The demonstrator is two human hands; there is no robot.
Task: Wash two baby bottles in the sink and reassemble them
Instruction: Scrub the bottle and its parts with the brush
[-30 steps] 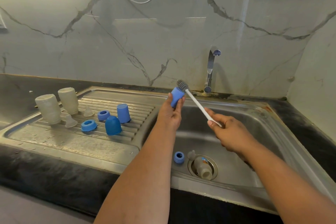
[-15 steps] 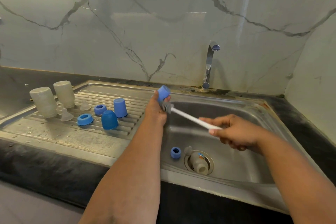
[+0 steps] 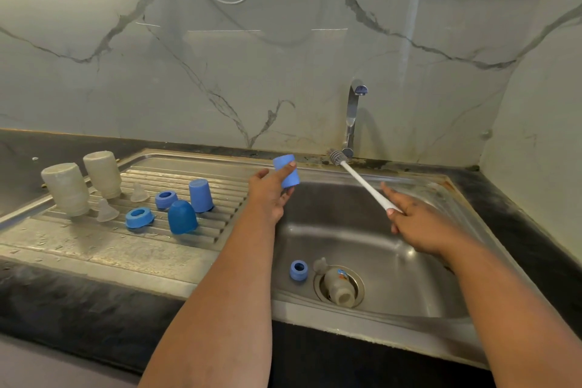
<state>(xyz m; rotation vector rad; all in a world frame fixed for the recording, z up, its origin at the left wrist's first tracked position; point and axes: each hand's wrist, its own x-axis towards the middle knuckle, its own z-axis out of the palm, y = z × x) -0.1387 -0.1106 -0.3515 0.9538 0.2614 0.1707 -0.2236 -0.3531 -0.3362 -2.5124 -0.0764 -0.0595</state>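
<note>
Since half a second ago the brush point(image 3: 362, 186) has pulled out from under the cap point(image 3: 286, 171) and swung up to the right, its head now by the tap point(image 3: 354, 116).

Left hand point(image 3: 267, 195) pinches the blue cap between thumb and fingertips, holding it above the sink's point(image 3: 371, 318) left rim, beside the drainboard point(image 3: 94, 246). Right hand point(image 3: 419, 224) curls round the white handle's lower end; the brush's long axis runs up-left from that grip, bristles well apart from the cap and to its right. Washed parts stand on the drainboard, nearer the left hand, so the cap likely goes there next. One bottle point(image 3: 335, 287) lies on the drain, with a ring point(image 3: 298, 270) just beside it, nearer the left arm.
</note>
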